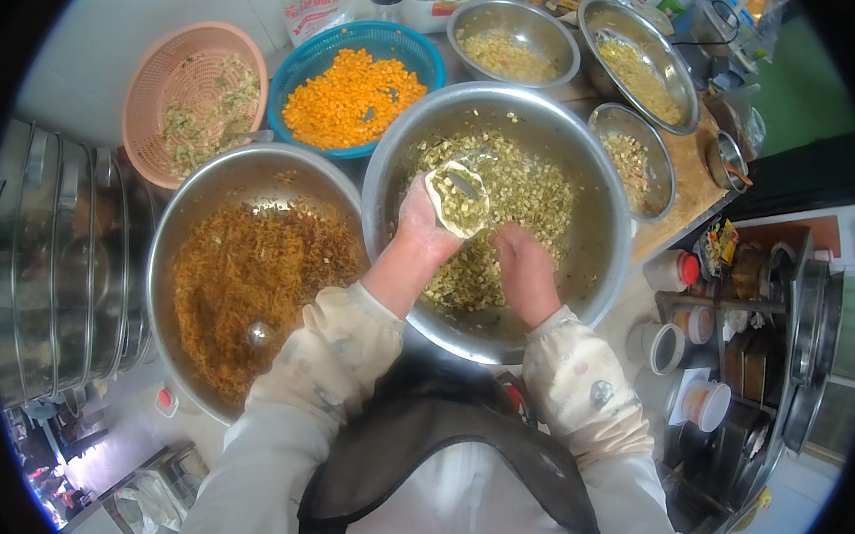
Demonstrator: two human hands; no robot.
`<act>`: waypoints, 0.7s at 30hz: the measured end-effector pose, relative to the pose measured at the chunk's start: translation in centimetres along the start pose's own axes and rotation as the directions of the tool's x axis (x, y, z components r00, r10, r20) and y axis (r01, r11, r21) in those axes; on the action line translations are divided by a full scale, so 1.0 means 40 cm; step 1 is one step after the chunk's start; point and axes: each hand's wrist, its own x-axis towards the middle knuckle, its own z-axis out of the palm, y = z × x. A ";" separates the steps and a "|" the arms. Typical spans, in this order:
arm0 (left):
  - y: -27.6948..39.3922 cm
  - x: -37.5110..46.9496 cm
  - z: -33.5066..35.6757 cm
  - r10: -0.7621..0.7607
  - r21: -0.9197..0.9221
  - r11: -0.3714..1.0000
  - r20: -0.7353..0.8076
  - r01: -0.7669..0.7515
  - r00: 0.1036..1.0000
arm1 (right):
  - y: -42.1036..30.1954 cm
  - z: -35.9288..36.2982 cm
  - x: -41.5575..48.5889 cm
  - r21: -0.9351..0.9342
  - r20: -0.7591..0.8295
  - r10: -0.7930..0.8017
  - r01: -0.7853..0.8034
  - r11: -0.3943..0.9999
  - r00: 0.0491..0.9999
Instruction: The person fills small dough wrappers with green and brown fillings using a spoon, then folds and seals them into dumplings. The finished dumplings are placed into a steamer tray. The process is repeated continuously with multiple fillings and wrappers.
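Note:
My left hand (423, 216) holds a round dough wrapper (432, 187) with chopped green filling in its middle, above a large steel bowl (601, 258) of the same green filling (539, 188). The flat metal blade of a filling spatula (462, 184) lies over the filling in the wrapper. My right hand (523, 262) is just right of the wrapper, over the bowl, fingers curled around what looks like the thin handle of this tool. To the left stands a second large steel bowl (172, 229) of brown shredded filling (255, 290).
Behind the bowls stand a pink plastic colander (147, 100) and a blue colander (284, 93) with orange diced filling. Steel bowls (569, 56) with pale fillings are at back right, partly on a wooden board (658, 237). Stacked steel steamers (58, 272) stand left; a shelf rack (793, 327) is right.

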 end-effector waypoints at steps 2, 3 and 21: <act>0.000 0.001 -0.011 0.004 0.013 1.000 0.063 -0.004 0.998 | 0.007 -0.017 -0.007 0.251 -0.004 0.124 -0.119 0.961 0.992; 0.004 -0.001 -0.015 -0.011 -0.005 1.000 0.061 0.012 0.998 | 0.014 -0.034 -0.012 0.373 0.036 0.233 -0.229 0.899 0.972; 0.082 0.018 0.042 0.318 0.859 0.333 0.286 -0.389 0.904 | 0.135 0.021 0.047 -0.016 0.395 0.384 -0.411 0.911 0.835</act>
